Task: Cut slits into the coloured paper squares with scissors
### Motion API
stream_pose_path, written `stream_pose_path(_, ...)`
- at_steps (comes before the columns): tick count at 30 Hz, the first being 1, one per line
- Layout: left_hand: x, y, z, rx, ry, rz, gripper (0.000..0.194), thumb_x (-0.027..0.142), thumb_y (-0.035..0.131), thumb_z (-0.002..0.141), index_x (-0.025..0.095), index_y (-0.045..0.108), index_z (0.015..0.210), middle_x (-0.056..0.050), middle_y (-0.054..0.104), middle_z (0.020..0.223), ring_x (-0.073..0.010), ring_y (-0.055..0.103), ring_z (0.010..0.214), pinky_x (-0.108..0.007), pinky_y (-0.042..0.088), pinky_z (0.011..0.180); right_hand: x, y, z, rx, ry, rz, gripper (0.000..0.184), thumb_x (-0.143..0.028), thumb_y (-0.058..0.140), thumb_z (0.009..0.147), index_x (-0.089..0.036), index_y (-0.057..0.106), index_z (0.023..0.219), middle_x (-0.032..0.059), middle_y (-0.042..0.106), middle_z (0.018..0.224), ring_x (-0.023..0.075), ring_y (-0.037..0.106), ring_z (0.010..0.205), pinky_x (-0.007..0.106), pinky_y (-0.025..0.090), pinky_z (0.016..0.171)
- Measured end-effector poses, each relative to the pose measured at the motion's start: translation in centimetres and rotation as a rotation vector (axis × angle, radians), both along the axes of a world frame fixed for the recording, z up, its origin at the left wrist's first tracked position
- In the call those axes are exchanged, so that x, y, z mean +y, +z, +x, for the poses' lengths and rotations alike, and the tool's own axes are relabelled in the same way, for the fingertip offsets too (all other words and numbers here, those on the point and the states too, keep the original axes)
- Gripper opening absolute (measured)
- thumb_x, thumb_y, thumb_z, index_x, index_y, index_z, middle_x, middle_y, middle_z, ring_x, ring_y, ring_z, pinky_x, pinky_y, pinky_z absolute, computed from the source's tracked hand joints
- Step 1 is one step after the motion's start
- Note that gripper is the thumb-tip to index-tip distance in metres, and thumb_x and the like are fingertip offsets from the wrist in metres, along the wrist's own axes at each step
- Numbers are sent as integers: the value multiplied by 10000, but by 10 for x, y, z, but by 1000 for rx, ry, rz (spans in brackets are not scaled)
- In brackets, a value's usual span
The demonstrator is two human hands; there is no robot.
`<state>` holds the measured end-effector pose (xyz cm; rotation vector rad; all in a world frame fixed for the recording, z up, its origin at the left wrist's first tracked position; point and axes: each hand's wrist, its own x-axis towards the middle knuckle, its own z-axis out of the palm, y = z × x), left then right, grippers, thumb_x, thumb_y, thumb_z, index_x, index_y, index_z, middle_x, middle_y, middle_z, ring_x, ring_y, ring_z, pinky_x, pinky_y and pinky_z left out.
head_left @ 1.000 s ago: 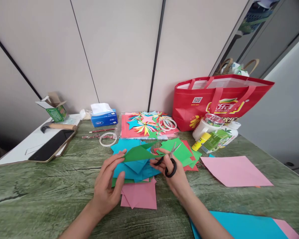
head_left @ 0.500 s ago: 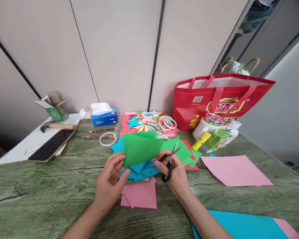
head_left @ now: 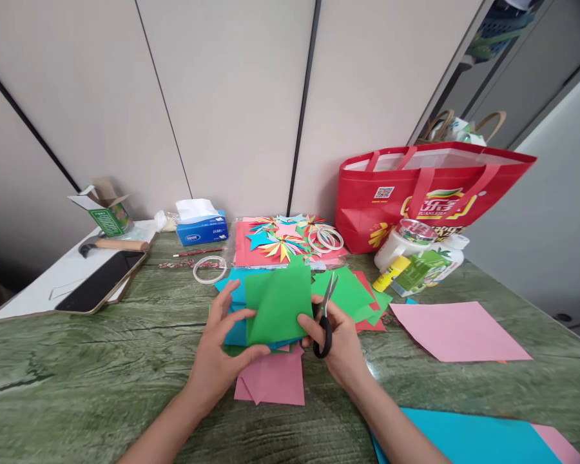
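Note:
Green paper (head_left: 278, 303), in more than one layer, is tilted up over a pile of blue paper pieces (head_left: 236, 332). My right hand (head_left: 336, 332) pinches its right edge between thumb and fingers. Black-handled scissors (head_left: 326, 316) hang in that same hand, blades pointing up and slightly parted. At the left edge of the green paper, my left hand (head_left: 222, 345) has its fingers and thumb spread, with a fingertip at the paper. Pink paper pieces (head_left: 275, 380) lie just below the pile, nearer to me.
Green sheets (head_left: 345, 290) over red ones lie right of the pile, beside a yellow glue stick (head_left: 391, 274) and a red bag (head_left: 367, 219). Tape rolls (head_left: 209, 270), a tissue box (head_left: 202, 230), a phone (head_left: 101, 280) and a hammer (head_left: 113, 245) are to the left.
The green paper has come down and to the right, turning more toward me. My left fingers have spread off its left edge, while my right thumb now presses on its front.

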<state>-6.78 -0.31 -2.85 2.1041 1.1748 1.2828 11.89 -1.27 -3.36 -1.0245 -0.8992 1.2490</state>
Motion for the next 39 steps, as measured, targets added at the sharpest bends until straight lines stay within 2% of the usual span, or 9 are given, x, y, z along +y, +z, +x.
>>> stream_pose_path(5, -6, -5, -1, 68, -79, 49, 416, 189, 626, 674, 233, 489, 1063, -94, 513, 1207, -269, 284, 1235, -528, 229, 985, -1, -2, -2, 37, 22, -1, 250, -268, 712, 603, -201, 554, 786, -101, 359, 547, 47, 425, 373, 202, 442, 365)
stream_pose_path(12, -9, 3, 7, -534, -45, -570, 747, 185, 695, 597, 235, 319, 1241, -59, 685, 900, -226, 620, 862, -351, 494, 759, -3, 3, -1, 24, 85, 60, 488, -299, 751, 537, -237, 569, 986, -12, 607, 747, 149, 562, 549, 269, 472, 487)
stream_pose_path(15, -5, 11, 6, -758, -96, -744, 486, 172, 714, 568, 174, 541, 1021, -56, 697, 840, -220, 634, 795, -324, 508, 718, -5, 5, -3, 69, 132, 101, 553, -334, 756, 516, -261, 551, 1024, 27, 611, 914, 216, 587, 772, 299, 488, 587)
stream_pose_path(18, 0, 14, 2, -987, -152, -807, 267, 172, 679, 615, 167, 606, 872, -45, 688, 884, -205, 619, 840, -340, 493, 766, -5, 6, -6, 87, 126, 152, 439, -326, 728, 567, -255, 559, 966, 41, 574, 1008, 228, 529, 938, 333, 470, 731)
stream_pose_path(22, 4, 12, 0, -1199, -108, -857, 210, 144, 660, 631, 199, 619, 830, -5, 693, 814, -164, 626, 785, -319, 515, 728, -4, 1, -10, -1, 8, 107, 355, -276, 746, 534, -221, 567, 835, -7, 544, 751, 160, 530, 690, 272, 457, 612)
stream_pose_path(26, 2, 12, 1, -1230, -97, -921, 131, 115, 675, 606, 172, 631, 716, -1, 694, 738, -161, 634, 734, -336, 516, 743, -4, -5, -11, -85, -8, 63, 320, -274, 727, 560, -208, 563, 828, -60, 426, 577, 95, 393, 495, 202, 345, 435)
stream_pose_path(31, 0, 15, 0, -1210, -251, -1019, 29, 181, 645, 664, 156, 643, 678, -32, 701, 680, -221, 642, 760, -489, 468, 799, -2, -1, -7, -147, -57, 44, 304, -271, 692, 596, -207, 558, 862, -66, 365, 572, 86, 333, 481, 195, 316, 419)
stream_pose_path(33, -1, 14, 0, -1157, -303, -1068, 113, 234, 609, 705, 141, 648, 655, -52, 697, 632, -237, 649, 715, -531, 460, 783, -1, 4, -4, -192, -93, 76, 298, -268, 685, 592, -204, 566, 857, -59, 381, 578, 92, 338, 489, 200, 308, 426)
stream_pose_path(39, 2, 10, 0, -1112, -166, -1048, 115, 176, 627, 687, 130, 640, 583, -34, 679, 543, -168, 643, 550, -401, 533, 696, 3, 7, 4, -325, -148, 121, 275, -252, 631, 621, -193, 588, 886, -57, 335, 550, 98, 304, 493, 202, 262, 419)
